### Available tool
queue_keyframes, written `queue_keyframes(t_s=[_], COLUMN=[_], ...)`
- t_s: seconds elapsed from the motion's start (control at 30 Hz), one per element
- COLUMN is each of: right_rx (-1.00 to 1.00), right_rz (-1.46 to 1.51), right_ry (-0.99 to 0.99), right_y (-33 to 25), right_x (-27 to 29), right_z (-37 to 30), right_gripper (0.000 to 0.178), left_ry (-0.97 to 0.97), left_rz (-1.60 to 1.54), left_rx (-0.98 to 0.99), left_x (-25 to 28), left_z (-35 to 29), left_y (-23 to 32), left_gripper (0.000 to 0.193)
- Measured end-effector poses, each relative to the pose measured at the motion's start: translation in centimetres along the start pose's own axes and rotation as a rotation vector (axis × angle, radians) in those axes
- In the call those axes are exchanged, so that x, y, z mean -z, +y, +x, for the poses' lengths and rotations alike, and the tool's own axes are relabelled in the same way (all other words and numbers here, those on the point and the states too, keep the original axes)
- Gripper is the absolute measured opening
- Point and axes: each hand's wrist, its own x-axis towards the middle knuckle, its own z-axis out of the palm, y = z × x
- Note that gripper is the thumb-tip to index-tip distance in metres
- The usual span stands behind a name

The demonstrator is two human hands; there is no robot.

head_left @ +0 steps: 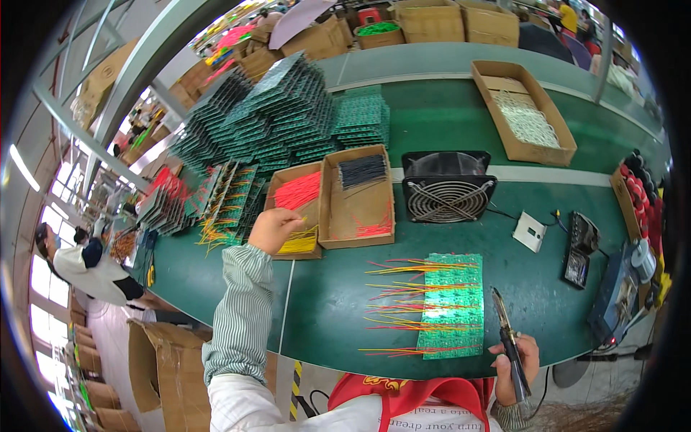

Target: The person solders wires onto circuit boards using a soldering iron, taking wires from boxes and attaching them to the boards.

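Observation:
My right hand (520,363) is wrapped round a soldering iron (508,338), its tip angled up and away beside the green circuit board panel (455,306). Rows of red and yellow wires (392,289) stick out from that panel's left side. Over a cardboard tray, my left hand (276,229) is pinched closed, with a small yellow bit, seemingly a wire end, at the fingertips. Yellow wires (299,243) lie just below it, and red wires (297,191) fill the tray's far part. Next to it, another cardboard tray (338,209) holds black wires (361,171) and a few red ones.
A black fan (448,189) stands beyond the panel. Tall stacks of circuit boards (288,108) rise at the far left, near wired boards (230,198). To the right are a black case (579,248), a soldering station (615,295) and, farther back, a box of white cords (524,119).

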Motion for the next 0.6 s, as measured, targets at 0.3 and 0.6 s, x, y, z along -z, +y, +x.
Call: queue_keyframes(t_s=[0.3, 0.6], right_rx=[-0.011, 0.058], right_rz=[-0.073, -0.118], right_ry=[0.005, 0.050], right_y=[-1.6, -2.1], right_x=[0.4, 0.9], right_z=[-0.5, -0.9], right_gripper=[0.033, 0.033], left_ry=[-0.022, -0.341], left_rz=[-0.211, -0.811], left_rx=[0.000, 0.118], left_x=[0.1, -0.5], left_z=[-0.2, -3.4], left_y=[0.4, 12.0], left_gripper=[0.014, 0.009])
